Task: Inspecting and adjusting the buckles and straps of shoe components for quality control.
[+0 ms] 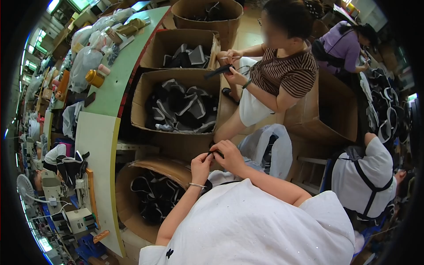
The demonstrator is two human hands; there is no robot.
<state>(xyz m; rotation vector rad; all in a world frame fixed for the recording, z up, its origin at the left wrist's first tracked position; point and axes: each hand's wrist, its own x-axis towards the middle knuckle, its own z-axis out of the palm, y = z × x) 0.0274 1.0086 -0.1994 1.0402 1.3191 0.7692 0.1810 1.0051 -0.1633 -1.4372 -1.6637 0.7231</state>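
Observation:
In front of my body, my left hand (201, 168) and my right hand (228, 157) meet with fingertips pinched together. Between them is a small black piece (217, 153), mostly covered by the fingers; its kind is too small to tell. A bracelet circles my left wrist. Just left of my left forearm stands a round-sided cardboard box (128, 194) holding black pieces with pale edging (154, 194). Beyond my right hand sits a white plastic bag (281, 148) with dark items inside.
Ahead are cardboard boxes (174, 129) of black and grey pieces, beside a green-topped table (117, 84). A seated co-worker in a striped top (282, 70) handles a black strip (218, 72). Another box (304, 108) and a person in white (362, 181) are at right.

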